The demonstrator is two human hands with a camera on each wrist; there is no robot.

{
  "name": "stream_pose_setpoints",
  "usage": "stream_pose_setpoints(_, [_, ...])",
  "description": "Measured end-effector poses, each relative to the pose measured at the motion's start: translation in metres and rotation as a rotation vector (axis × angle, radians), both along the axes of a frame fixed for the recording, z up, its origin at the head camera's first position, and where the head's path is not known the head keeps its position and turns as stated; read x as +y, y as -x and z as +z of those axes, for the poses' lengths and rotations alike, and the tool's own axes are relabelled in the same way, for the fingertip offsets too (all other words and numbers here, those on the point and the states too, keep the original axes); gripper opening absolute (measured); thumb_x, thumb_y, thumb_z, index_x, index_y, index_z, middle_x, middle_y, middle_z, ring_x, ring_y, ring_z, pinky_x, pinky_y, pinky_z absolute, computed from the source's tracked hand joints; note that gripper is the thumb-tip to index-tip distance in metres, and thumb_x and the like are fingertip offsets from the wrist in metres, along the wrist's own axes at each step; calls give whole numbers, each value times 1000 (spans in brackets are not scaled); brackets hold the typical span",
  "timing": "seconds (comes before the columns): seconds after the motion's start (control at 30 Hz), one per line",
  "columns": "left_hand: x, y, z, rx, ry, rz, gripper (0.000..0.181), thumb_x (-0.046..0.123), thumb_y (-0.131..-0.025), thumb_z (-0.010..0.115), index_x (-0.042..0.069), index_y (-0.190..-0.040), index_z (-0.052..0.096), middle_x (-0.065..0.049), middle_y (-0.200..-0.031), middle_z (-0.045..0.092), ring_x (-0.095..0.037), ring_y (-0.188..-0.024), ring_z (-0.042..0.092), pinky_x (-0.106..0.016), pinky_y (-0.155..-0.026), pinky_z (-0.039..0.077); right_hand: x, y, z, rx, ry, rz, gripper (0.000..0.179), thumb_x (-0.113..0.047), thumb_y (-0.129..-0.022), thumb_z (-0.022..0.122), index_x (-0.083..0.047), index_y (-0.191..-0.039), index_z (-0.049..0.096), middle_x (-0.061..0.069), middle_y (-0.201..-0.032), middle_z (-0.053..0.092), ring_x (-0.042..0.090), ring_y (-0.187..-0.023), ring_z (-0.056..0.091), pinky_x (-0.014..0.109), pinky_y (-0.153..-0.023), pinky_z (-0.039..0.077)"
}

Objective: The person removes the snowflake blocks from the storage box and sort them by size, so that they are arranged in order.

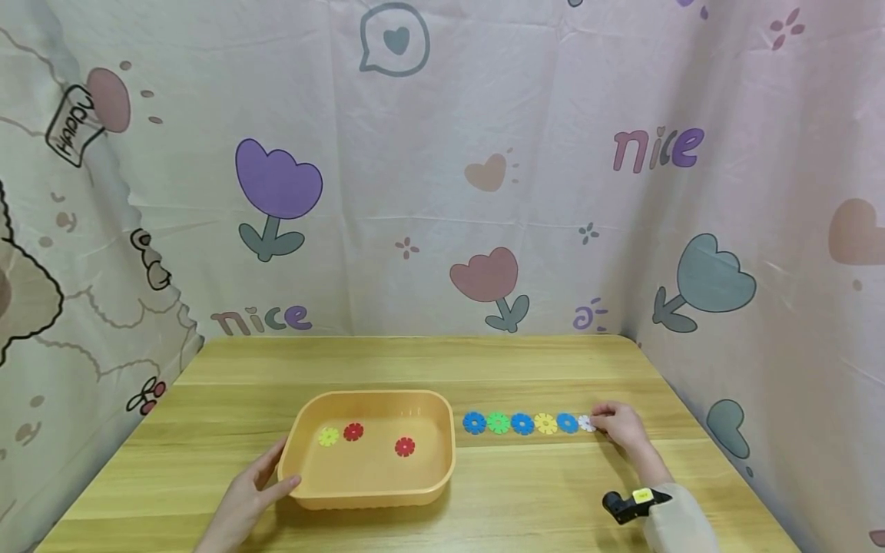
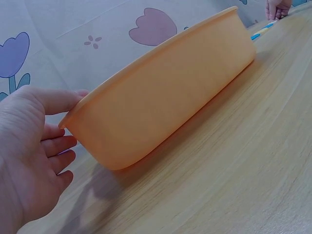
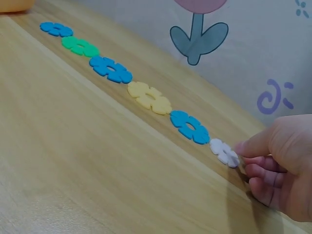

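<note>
- Your wooden table (image 1: 539,491) extends behind, before and right of the disc row (image 1: 522,424).
- The orange tray (image 1: 373,480) stands just left of it, a narrow gap between.
- Your left hand (image 1: 245,491) grips the tray's left rim.
- Your right hand (image 1: 624,428) pinches the white flower disc (image 3: 224,152) by its outer edge.
- It ends the row, beside five blue, green and yellow discs (image 3: 159,102).

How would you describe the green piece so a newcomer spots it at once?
On the wooden table, find the orange tray. To its right runs a row of flower-shaped pieces. The green piece is second from the tray, between two blue pieces, and the only green one in that row.
</note>
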State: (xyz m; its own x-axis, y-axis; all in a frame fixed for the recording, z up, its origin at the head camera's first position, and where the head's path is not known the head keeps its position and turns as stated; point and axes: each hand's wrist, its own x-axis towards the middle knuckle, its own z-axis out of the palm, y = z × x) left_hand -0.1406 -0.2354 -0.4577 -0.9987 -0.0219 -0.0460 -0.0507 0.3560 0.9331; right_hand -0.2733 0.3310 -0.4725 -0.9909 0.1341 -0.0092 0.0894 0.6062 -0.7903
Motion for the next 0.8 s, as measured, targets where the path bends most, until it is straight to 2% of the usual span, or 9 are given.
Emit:
stream_pose_setpoints(0.17, [0,0,1,-3,12,4,75,19,-88,63,-9,-143,21,-30,-147,18,-45,-134,16,-52,-106,20,-3,-2,6,-23,51,10,25,-3,-87,57,14,-106,56,13,-85,60,18,-69,53,27,-54,47])
stream_pose_setpoints(0.3, [-1,0,2,8,30,5,74,19,-88,63,-9,-143,21,-30,-146,19,-45,-133,18,-50,-105,22,-11,-2,18,7,18,47,27,-5,-89,57,13,-109,55,15,-91,61,18,-72,55,29,-58,49])
stream_pose_setpoints(0.43, [-1,0,2,27,32,1,73,18,-88,63,-9,-142,22,-30,-146,20,-45,-133,18,-50,-104,22,-23,-1,32,38,12,85,27,-7,-89,58,12,-108,56,15,-93,61,20,-77,55,33,-62,51])
stream_pose_setpoints(0.67, [-1,-1,2,33,47,2,73,19,-88,63,-9,-142,22,-30,-146,20,-45,-132,18,-50,-104,22,-53,1,51,60,87,182,28,-11,-91,58,9,-111,56,14,-98,61,27,-89,57,43,-74,53])
stream_pose_setpoints(0.8, [0,-1,1,21,28,1,73,19,-89,63,-9,-143,21,-29,-147,18,-46,-133,17,-51,-104,22,-73,5,59,75,113,217,27,-13,-91,59,7,-110,58,11,-96,61,21,-85,56,37,-70,53])
